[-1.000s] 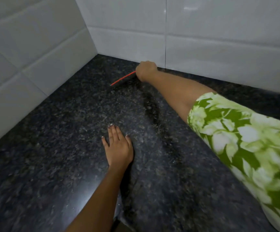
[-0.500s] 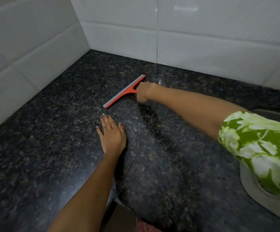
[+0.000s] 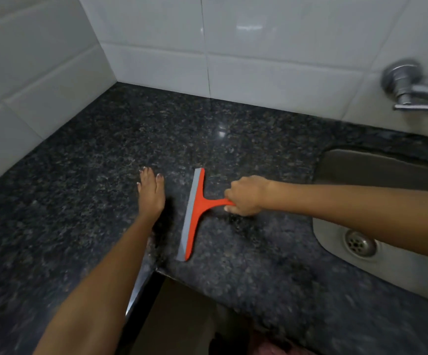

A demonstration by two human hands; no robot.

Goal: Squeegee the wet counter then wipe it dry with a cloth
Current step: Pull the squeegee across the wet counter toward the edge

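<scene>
Dim, soft light; glare on the wall tiles, edges seemingly motion-blurred and bowed.

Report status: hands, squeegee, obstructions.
Right hand grips orange plastic squeegee, blade on dark speckled granite counter. Left hand flat on counter, beside blade. No cloth in view.

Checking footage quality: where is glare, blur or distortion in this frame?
Head view: glare on the wall tiles and counter; tap and near counter edge motion-blurred; wide-angle bends the tile lines; squeegee fairly sharp.
</scene>
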